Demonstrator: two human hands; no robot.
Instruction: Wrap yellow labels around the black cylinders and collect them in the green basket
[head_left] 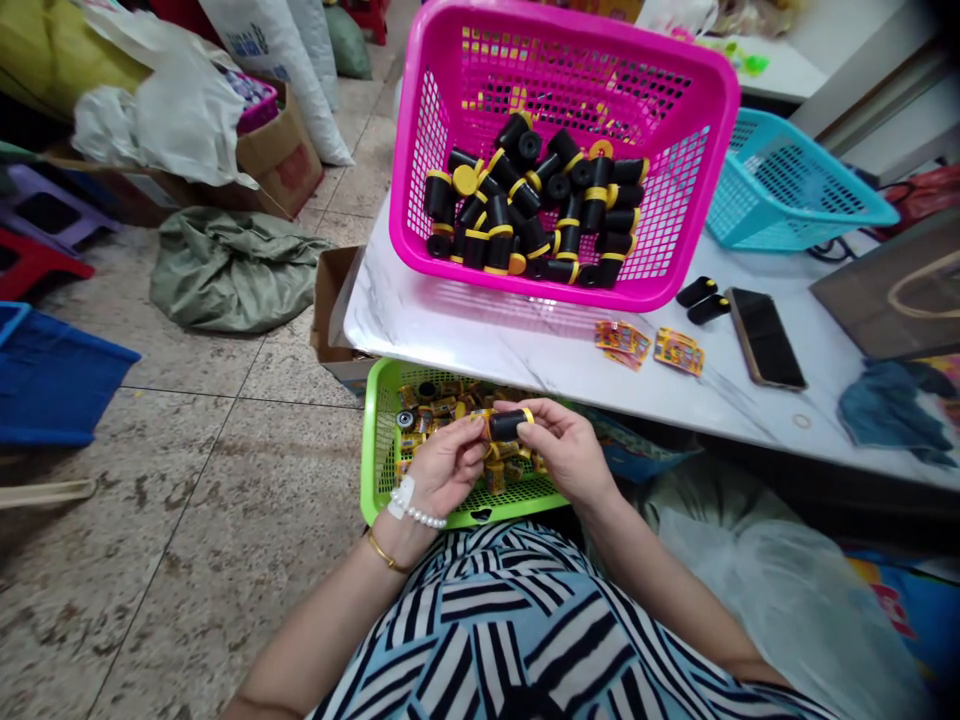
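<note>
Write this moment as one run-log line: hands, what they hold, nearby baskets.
left hand: grips black cylinder with yellow ring | right hand: grips same cylinder | under hands: green basket | table: pink basket of black cylinders

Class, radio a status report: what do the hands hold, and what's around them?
Left hand, right hand both on a black cylinder, yellow-ringed. Green basket beneath them. Pink basket of like cylinders on table ahead.

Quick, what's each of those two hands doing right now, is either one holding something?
Left hand: closed, pinching a black cylinder.
Right hand: closed, gripping the yellow-banded end of the same black cylinder.
</note>
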